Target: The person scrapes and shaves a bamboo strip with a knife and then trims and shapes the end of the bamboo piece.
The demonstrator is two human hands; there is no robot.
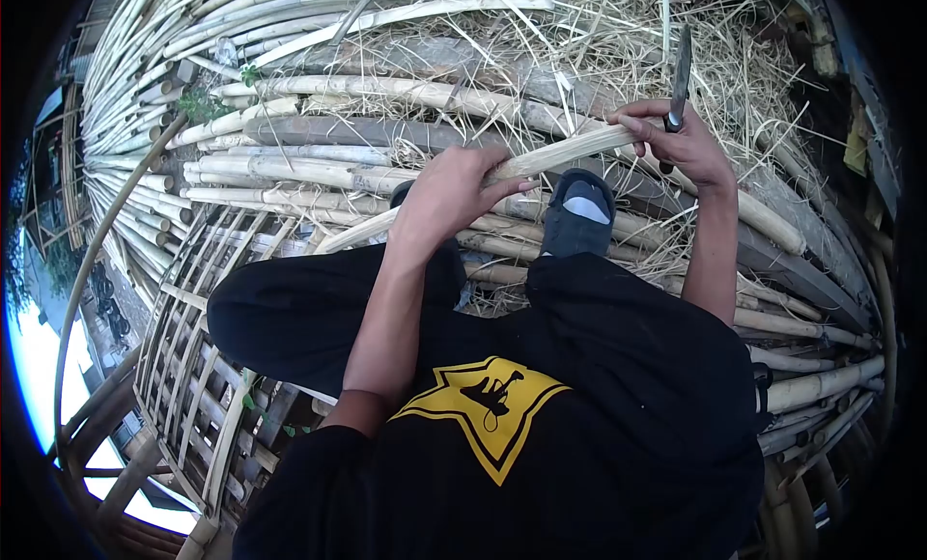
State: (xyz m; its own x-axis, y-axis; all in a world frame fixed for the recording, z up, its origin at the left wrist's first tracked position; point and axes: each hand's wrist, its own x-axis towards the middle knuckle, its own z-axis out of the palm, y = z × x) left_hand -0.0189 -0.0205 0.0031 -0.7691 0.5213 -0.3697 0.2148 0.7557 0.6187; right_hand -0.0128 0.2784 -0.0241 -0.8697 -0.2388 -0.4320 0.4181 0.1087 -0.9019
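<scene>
My left hand [452, 195] is closed around a pale bamboo strip [570, 152], thumb along its near side. The strip slants across in front of me, its far end up at my right hand [684, 147]. That hand grips a knife [683, 75] by its dark handle, mostly hidden in the palm, with the blade pointing up and away. Its thumb and fingertips also touch the strip's right end. Below the strip, between my hands, is my foot in a dark sandal [577, 217].
Bamboo poles [319, 174] lie stacked under and around my feet. Loose shavings [618, 48] cover the upper right. A woven bamboo lattice [198, 367] stands at the left, and a curved pole [97, 241] rises beside it. More poles [821, 386] lie at the right.
</scene>
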